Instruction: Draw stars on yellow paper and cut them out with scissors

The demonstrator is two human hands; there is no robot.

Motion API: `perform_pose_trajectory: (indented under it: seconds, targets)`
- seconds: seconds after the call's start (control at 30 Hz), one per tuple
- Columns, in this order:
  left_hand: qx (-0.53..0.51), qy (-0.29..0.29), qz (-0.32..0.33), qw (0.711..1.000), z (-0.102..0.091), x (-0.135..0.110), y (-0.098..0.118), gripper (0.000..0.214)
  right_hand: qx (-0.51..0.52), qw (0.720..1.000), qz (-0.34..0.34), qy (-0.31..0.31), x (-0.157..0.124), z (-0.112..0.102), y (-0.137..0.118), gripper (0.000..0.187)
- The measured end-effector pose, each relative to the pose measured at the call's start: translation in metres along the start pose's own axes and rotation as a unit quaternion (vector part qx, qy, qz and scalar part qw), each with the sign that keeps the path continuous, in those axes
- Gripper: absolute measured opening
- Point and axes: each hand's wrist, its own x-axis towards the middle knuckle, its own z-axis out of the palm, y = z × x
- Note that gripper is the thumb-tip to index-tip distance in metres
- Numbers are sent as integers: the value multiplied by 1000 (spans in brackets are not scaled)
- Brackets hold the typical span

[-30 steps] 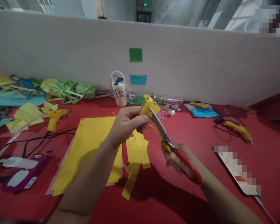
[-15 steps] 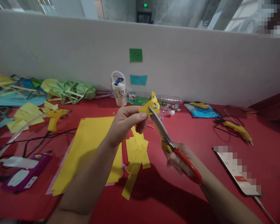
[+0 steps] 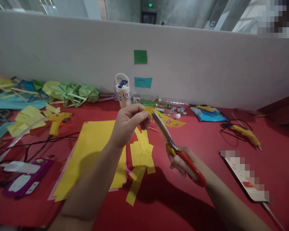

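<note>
My left hand (image 3: 128, 123) pinches a small yellow paper piece (image 3: 168, 120) that stretches flat to the right above the red table (image 3: 183, 205). My right hand (image 3: 181, 160) grips red and yellow scissors (image 3: 177, 150), whose blades point up and left and meet the paper near my left fingertips. Below my hands lie yellow paper strips (image 3: 141, 154) and a large yellow sheet (image 3: 93, 154).
A white cup (image 3: 123, 91) and plastic bottles (image 3: 163, 104) stand by the grey partition. Green folded paper shapes (image 3: 72, 93) and a yellow glue gun (image 3: 56, 120) lie at left, another glue gun (image 3: 245, 134) with cable at right. A purple case (image 3: 26, 179) sits near left.
The yellow piece has turned from a crumpled upright shape to a flat strip pointing right. My left hand has shifted slightly up; the scissors stay at the paper.
</note>
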Motion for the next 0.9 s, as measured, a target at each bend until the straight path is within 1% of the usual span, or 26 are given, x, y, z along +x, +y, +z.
perform_pose_trajectory:
  seconds: [0.13,0.23,0.53,0.67,0.83,0.9]
  targets:
    - [15,-21,7,1000,0,0,1,14,-6,1000,-12,-10,-1,-1,-2,54]
    - [25,-37,8,999,-1,0,1,15,-12,1000,-3,-9,-2,-1,-6,53]
    - [36,-37,1,999,-3,-1,3,16,-16,1000,0,-2,-3,0,-14,49]
    - [36,-37,-1,999,-3,0,3,16,0,1000,-9,-11,-2,0,-10,50]
    - [36,-38,-3,999,-3,-1,2,15,6,1000,14,-10,0,0,-2,50]
    - [31,-39,-6,999,-2,-1,3,16,6,1000,12,-6,0,0,-1,52]
